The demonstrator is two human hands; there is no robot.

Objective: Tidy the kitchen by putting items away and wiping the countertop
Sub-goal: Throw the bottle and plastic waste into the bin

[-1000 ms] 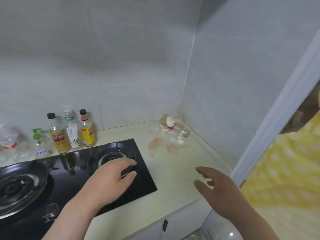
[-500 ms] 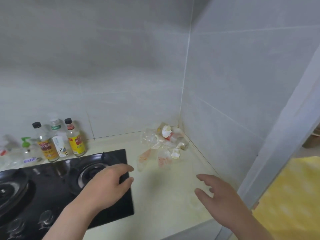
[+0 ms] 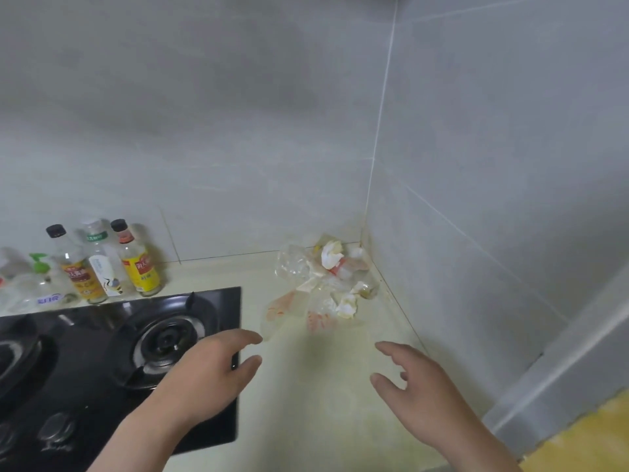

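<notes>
Your left hand and right hand are hovering spread and empty. The pile of crumpled wrappers is lying ahead of both, trailing toward the left hand, which is nearer.

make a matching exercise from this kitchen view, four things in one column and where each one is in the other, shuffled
Things
1. left hand
2. right hand
3. pile of crumpled wrappers
4. red-capped bottle

Places
A. in the far corner of the countertop
B. behind the stove, in a row of bottles
C. over the stove's right edge
D. over bare countertop, right of the stove

Pairs: 1-C, 2-D, 3-A, 4-B
</notes>
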